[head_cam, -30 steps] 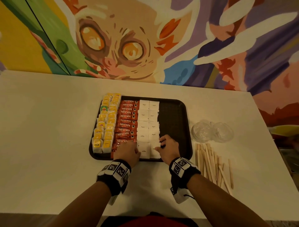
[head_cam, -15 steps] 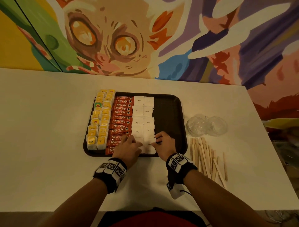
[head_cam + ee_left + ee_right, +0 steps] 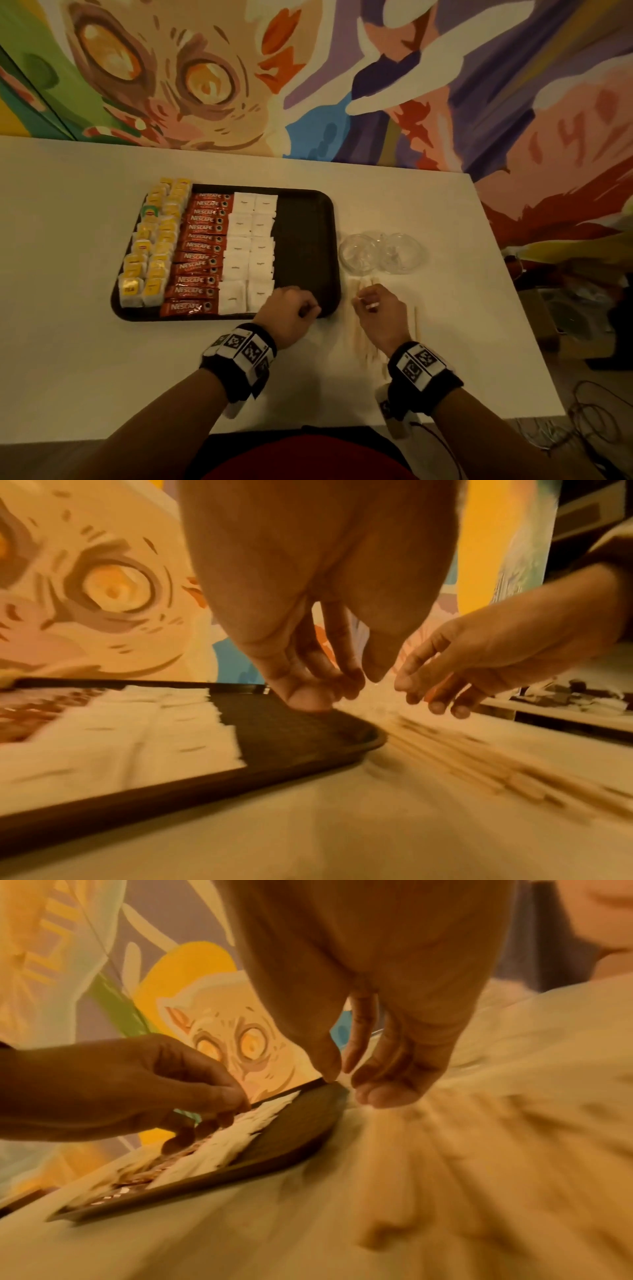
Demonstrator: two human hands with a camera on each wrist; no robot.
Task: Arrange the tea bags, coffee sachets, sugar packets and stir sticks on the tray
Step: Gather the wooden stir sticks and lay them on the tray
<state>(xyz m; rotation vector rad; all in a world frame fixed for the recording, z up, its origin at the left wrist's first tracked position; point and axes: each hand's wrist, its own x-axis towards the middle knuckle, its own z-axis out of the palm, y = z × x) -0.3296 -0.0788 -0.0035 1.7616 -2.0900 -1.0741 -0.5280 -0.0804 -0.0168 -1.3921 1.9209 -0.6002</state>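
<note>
A dark tray (image 3: 305, 240) carries yellow tea bags (image 3: 154, 253) on its left, red coffee sachets (image 3: 202, 253) beside them, and two columns of white sugar packets (image 3: 250, 253); its right part is bare. Wooden stir sticks (image 3: 415, 323) lie loose on the table right of the tray. My left hand (image 3: 294, 306) hovers over the tray's front right corner, fingers loosely curled and holding nothing. My right hand (image 3: 373, 305) reaches down over the stir sticks (image 3: 479, 764), fingers relaxed, nothing between them in the left wrist view. Both wrist views are blurred.
Two clear glass cups (image 3: 359, 253) (image 3: 400, 253) stand on the white table (image 3: 68, 274) just behind the sticks. A painted mural wall runs along the table's far edge. Cables and clutter lie past the table's right edge.
Both hands left the front sugar packets and moved right. The right hand went off the tray to above the stir sticks; the left hand went to the tray's front right corner.
</note>
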